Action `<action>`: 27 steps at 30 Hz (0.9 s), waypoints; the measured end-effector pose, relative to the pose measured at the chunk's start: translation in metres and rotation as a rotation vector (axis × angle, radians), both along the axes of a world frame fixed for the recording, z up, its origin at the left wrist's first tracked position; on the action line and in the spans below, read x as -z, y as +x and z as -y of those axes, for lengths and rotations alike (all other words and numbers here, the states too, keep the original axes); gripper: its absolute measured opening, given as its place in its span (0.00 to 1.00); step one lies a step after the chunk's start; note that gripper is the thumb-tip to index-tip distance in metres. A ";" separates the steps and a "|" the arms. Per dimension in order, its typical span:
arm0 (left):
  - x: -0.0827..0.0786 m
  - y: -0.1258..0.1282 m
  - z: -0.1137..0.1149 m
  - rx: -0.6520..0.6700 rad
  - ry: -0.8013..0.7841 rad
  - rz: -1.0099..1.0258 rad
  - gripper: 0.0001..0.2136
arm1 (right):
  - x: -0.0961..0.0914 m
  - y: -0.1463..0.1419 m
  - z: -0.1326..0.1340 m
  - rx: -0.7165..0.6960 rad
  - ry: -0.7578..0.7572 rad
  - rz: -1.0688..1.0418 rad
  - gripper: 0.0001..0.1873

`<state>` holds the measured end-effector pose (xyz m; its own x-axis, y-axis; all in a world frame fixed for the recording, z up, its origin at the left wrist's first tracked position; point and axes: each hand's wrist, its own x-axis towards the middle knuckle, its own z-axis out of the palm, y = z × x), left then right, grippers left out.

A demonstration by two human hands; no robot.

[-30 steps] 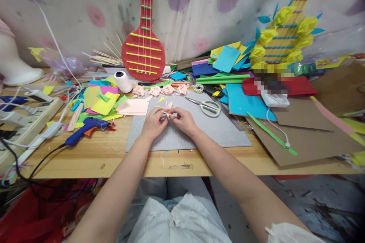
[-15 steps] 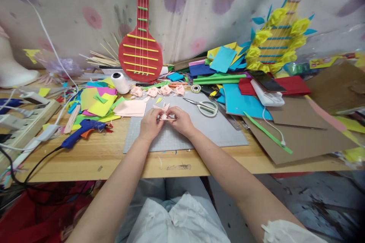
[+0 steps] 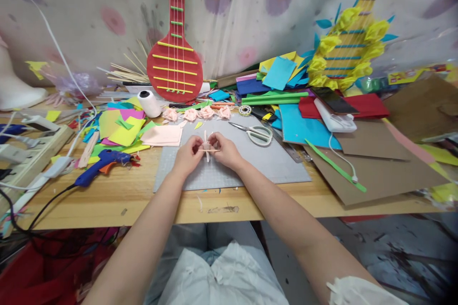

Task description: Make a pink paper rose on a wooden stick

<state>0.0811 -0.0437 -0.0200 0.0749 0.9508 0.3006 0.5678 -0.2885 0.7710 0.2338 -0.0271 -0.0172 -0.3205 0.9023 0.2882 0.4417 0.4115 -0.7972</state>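
Between my two hands is a small pale pink paper flower (image 3: 206, 147), with petals sticking up and down and a thin pale strip or stick lying across it. My left hand (image 3: 189, 153) pinches its left side, and my right hand (image 3: 225, 150) pinches its right side. Both hands are just above the grey cutting mat (image 3: 203, 178). Behind them, several finished pink paper roses (image 3: 205, 112) stand in a row. A stack of pale pink paper (image 3: 162, 135) lies to the left of my hands, and scissors (image 3: 259, 135) lie to their right.
A blue glue gun (image 3: 103, 164) rests on the wooden table at left, beside a power strip (image 3: 36, 167). A white thread spool (image 3: 149, 104) and a red paper lute (image 3: 175, 69) stand behind. Brown cardboard (image 3: 379, 176) and a yellow-flowered instrument (image 3: 345, 50) are at right.
The pink flower has turned in my fingers, so its petals now point up and down rather than spreading upward. Both hands stay in about the same place, still pinching it.
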 end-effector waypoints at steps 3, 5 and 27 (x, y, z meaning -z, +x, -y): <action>0.003 -0.001 -0.003 0.029 -0.058 0.106 0.08 | 0.001 0.001 -0.001 -0.024 -0.048 0.012 0.14; 0.005 -0.002 -0.005 0.053 -0.084 0.186 0.09 | 0.003 0.001 -0.003 -0.040 -0.079 -0.015 0.16; 0.005 -0.003 -0.003 0.104 -0.092 0.233 0.10 | 0.006 -0.002 -0.007 -0.183 -0.148 -0.070 0.16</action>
<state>0.0782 -0.0402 -0.0254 0.1127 0.9657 0.2341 0.3433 -0.2590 0.9028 0.2315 -0.0206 -0.0233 -0.4664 0.8651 0.1845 0.3124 0.3562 -0.8806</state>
